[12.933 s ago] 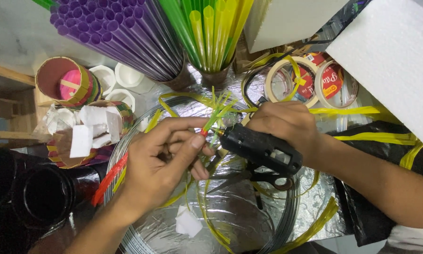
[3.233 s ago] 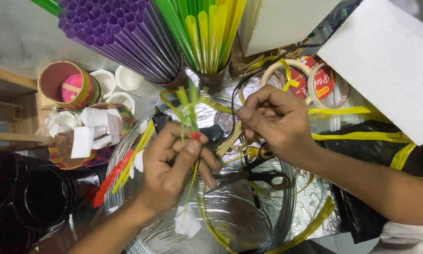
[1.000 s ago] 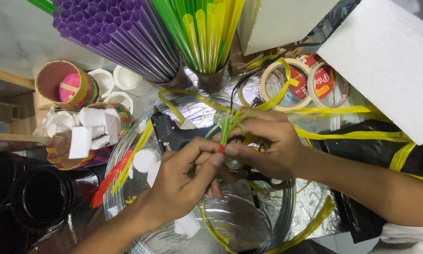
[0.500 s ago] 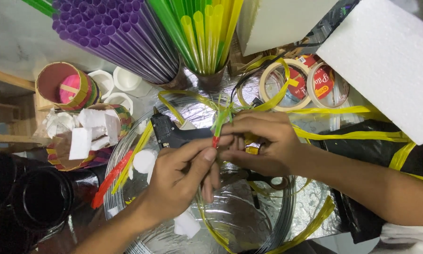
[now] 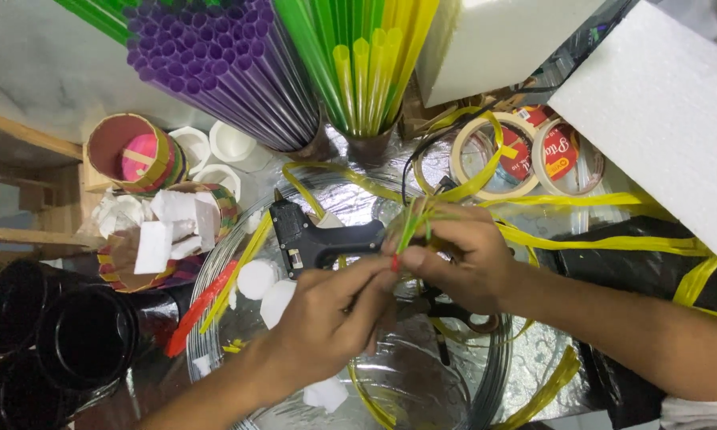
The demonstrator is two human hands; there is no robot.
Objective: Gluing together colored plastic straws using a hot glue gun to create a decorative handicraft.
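Observation:
My left hand (image 5: 327, 322) and my right hand (image 5: 462, 255) meet at the middle and both pinch a small bundle of green and yellow strips (image 5: 413, 224), which fans upward above the fingers. A red tip shows at the bundle's base between the fingertips. Just left of the hands a black glue gun (image 5: 311, 241) lies on the foil surface (image 5: 350, 203). Black scissors (image 5: 454, 310) lie partly hidden beneath my right hand. Long yellow ribbon (image 5: 597, 240) trails off to the right.
Purple straws (image 5: 215, 64) and green and yellow straws (image 5: 358, 56) stand in cups at the back. Tape rolls (image 5: 526, 151) and white foam blocks (image 5: 661, 103) sit at right. Black cups (image 5: 72, 334), a paper-scrap cup (image 5: 159, 239), white discs (image 5: 267, 291) and a wire coil (image 5: 215, 263) are at left.
Earlier my right hand held the scissors; they now lie under it. Both hands have come together on the strip bundle, which has shifted slightly right over the last second.

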